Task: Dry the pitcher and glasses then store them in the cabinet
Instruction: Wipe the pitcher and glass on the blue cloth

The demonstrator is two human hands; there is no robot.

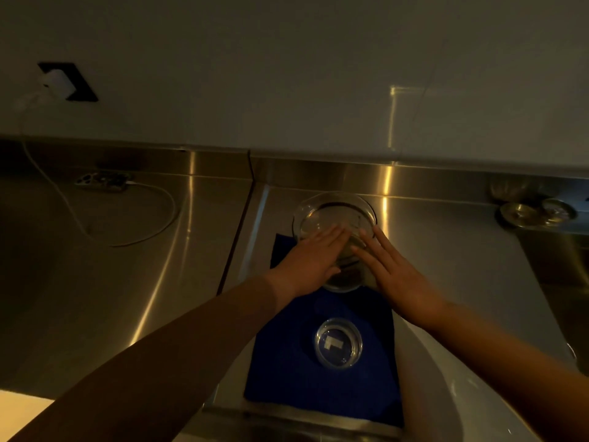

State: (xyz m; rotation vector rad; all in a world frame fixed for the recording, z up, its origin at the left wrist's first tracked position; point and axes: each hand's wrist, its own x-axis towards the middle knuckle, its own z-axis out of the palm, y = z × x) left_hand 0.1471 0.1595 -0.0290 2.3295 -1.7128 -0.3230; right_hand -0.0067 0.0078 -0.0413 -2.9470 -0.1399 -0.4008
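Observation:
A clear glass pitcher (334, 212) stands at the far end of a blue cloth (287, 378) on the steel counter, seen from above. My left hand (310, 261) lies flat against its left side, fingers stretched out. My right hand (392, 269) rests flat against its right side, fingers apart. Neither hand is curled round the pitcher. A short clear glass (338, 342) stands upright on the cloth, nearer to me than the pitcher, between my forearms.
The steel counter (127, 266) extends left, with a white cable (127, 218) and a small device (102, 181) near the back wall. A wall socket with a white plug (65, 82) is at upper left. Round metal fittings (535, 212) sit at far right beside a sink.

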